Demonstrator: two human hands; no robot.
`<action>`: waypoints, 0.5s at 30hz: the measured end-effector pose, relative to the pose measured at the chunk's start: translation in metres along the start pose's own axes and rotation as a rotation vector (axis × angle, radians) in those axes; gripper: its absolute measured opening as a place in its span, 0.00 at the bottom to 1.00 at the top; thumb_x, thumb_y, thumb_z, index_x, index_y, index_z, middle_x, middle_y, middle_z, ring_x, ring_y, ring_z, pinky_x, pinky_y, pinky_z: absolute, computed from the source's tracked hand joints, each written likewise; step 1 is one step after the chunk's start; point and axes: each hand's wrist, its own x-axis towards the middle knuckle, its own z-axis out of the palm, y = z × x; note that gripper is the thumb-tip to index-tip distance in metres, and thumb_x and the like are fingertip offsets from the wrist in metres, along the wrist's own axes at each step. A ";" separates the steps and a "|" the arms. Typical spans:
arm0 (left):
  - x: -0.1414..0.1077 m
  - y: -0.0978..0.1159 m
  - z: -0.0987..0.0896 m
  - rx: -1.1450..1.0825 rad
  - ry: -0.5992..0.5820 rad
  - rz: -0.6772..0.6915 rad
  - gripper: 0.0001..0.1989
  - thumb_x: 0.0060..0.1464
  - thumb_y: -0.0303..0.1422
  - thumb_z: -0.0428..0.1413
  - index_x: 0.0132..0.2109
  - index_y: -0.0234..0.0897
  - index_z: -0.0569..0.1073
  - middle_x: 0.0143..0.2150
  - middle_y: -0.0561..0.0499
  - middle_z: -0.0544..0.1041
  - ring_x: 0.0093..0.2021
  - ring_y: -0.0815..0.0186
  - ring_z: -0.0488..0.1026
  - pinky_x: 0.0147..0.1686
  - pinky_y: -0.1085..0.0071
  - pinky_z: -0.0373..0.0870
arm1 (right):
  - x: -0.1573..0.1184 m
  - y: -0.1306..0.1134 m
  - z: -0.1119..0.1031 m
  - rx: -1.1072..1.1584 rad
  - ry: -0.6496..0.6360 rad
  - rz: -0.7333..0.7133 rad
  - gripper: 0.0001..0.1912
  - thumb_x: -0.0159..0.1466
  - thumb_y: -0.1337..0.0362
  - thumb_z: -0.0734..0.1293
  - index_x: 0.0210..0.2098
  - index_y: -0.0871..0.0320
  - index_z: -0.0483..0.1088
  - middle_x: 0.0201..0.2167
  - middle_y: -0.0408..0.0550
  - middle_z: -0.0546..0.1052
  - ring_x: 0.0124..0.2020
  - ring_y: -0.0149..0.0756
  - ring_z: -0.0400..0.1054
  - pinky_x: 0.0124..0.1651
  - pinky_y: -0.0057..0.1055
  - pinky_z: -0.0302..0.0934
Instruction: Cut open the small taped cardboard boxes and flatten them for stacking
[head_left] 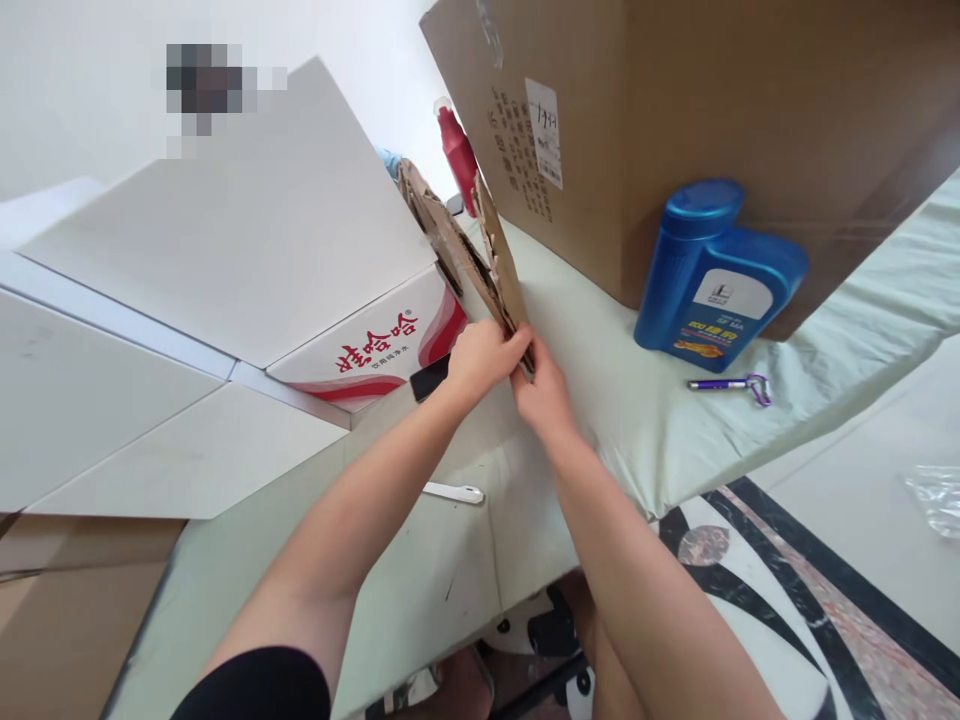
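Both hands meet at the near end of a brown piece of cardboard (504,255) with torn edges, which stands on edge on the covered table. My left hand (484,358) is closed around its left side, fingers partly hidden. On the other side, my right hand (546,385) grips the same end. Close by my left hand lies a black flat object (430,380), partly covered by my wrist. A white strip-like tool (459,492) rests under my left forearm.
White boxes with red lettering (375,345) stand at left. A large brown carton (555,120) fills the back right, with a blue bottle (712,285) before it. A purple pen-like item (720,385) lies near the table's edge. A red bottle (456,150) stands behind the cardboard.
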 end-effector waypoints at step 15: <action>0.145 0.000 0.027 -0.504 0.183 -0.266 0.12 0.60 0.40 0.56 0.33 0.38 0.70 0.32 0.40 0.77 0.44 0.52 0.80 0.44 0.61 0.74 | -0.002 0.001 -0.006 -0.018 -0.011 0.186 0.17 0.62 0.61 0.66 0.51 0.53 0.70 0.57 0.53 0.78 0.59 0.46 0.73 0.65 0.48 0.64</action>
